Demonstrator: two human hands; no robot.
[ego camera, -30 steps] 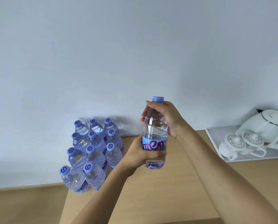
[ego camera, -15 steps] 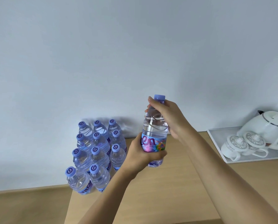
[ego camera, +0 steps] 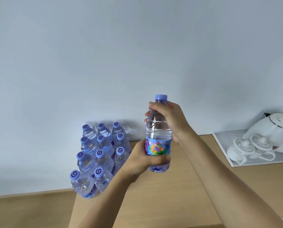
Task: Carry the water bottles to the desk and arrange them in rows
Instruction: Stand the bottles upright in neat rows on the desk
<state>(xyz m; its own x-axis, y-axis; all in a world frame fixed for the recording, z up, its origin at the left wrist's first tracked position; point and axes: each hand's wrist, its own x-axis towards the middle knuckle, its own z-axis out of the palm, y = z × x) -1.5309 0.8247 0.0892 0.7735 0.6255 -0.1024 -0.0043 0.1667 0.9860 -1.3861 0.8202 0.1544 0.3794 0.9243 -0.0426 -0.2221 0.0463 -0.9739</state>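
A person holds one clear water bottle (ego camera: 158, 134) upright above the wooden worktop (ego camera: 162, 203), near the back wall, with both hands on it. The left hand (ego camera: 142, 159) wraps round the colourful label at the bottle's lower half, its fingers (ego camera: 162, 159) curled across the front; the right hand (ego camera: 168, 120) grasps the shoulder just under the lilac cap (ego camera: 161, 97), fingers curled round the neck. The base of the bottle hangs clear of the worktop, so it is not yet set down.

To the left, a block of matching bottles (ego camera: 101, 155) already stands on the worktop's far left corner, against the wall. Eleven caps can be counted: three rows of three running back to front, then a nearest row of two, with the bottles packed close together. The gap at the right end of that nearest row, beside the front bottle (ego camera: 103, 178), looks the likely place for the bottle in hand.

Judged from this, the job is well along: most of the arranging appears done, and at least this one bottle is left to place. Whether more bottles wait elsewhere cannot be told, since nothing outside the worktop shows.

At the right edge, a white tray (ego camera: 223, 140) carries a white kettle (ego camera: 275, 127) and two lidded white cups (ego camera: 249, 148), well apart from the bottles.
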